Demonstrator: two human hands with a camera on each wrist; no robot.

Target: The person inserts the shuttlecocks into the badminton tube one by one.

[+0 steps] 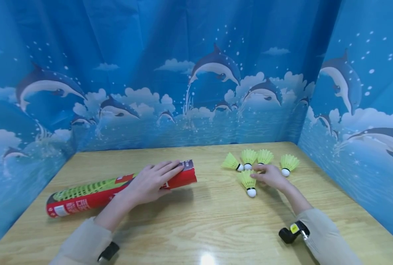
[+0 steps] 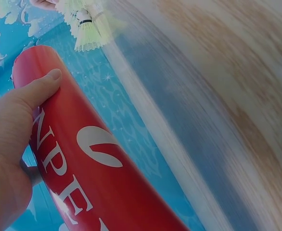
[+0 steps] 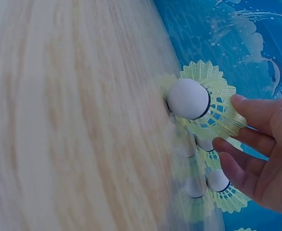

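Left hand (image 1: 151, 183) wraps glossy red cylindrical shuttlecock tube (image 1: 84, 197), left side of wood-grain surface (image 1: 216, 224). Right hand (image 1: 270, 176), fingers slightly spread, pinches white-tipped shuttlecock (image 1: 249, 183) by yellow mesh skirt (image 3: 207, 72); four more shuttlecocks (image 1: 265, 156) nearby.

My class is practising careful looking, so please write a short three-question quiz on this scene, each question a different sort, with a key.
1. How many shuttlecocks show in the head view?
2. True or false: the left hand holds a shuttlecock.
3. Which part of the nearest shuttlecock in the head view does the right hand touch?

Key:
1. Five.
2. False; it holds the red tube.
3. Its yellow-green skirt.
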